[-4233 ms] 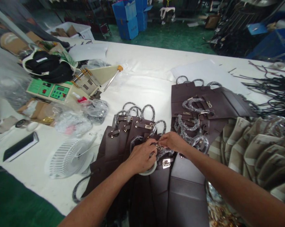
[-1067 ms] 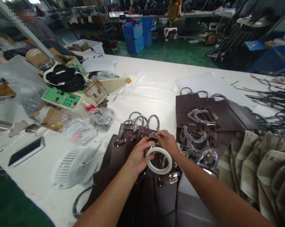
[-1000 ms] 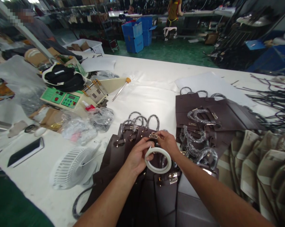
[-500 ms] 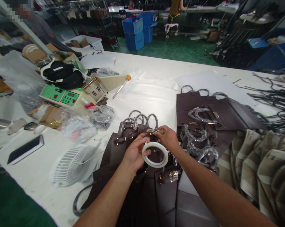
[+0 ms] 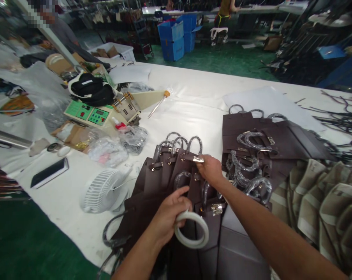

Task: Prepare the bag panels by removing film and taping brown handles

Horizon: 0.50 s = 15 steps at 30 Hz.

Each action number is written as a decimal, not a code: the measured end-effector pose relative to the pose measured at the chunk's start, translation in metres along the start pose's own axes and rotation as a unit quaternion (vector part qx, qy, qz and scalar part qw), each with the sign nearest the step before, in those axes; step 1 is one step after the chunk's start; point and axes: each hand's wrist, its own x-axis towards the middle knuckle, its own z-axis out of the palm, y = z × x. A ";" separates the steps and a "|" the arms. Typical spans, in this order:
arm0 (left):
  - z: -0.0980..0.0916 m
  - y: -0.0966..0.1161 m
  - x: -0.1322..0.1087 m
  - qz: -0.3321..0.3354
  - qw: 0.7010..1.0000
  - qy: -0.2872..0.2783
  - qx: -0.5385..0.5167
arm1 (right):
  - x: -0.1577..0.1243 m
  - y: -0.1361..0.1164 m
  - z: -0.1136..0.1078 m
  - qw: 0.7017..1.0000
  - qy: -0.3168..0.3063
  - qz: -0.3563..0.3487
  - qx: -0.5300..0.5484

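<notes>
My left hand (image 5: 170,212) is closed on a roll of white tape (image 5: 193,244), held low over the dark brown handbags. Its index finger points toward the bags' wrapped handles. My right hand (image 5: 211,170) pinches the end of a bag's strap, beside a shiny metal clasp (image 5: 198,159). That strap belongs to a brown handbag (image 5: 183,165) standing in a close row with several others. Plastic-wrapped loop handles (image 5: 195,144) rise from their tops. Another clasp (image 5: 217,210) lies on a nearer bag, below my right wrist.
More brown handbags (image 5: 246,126) lie to the right, near a stack of beige pieces (image 5: 333,217). On the left are a white fan (image 5: 98,192), a phone (image 5: 49,173), bagged parts (image 5: 133,138) and a green-panelled machine (image 5: 90,114). A person (image 5: 62,33) is beyond the table.
My left hand has drawn back toward me with the tape roll, away from the clasp. My right hand still grips the strap, which now stretches out sideways. The view has shifted slightly left.
</notes>
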 end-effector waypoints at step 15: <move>-0.014 -0.081 -0.048 0.023 0.987 0.059 0.148 | -0.083 0.047 0.009 0.976 -0.107 0.012 0.187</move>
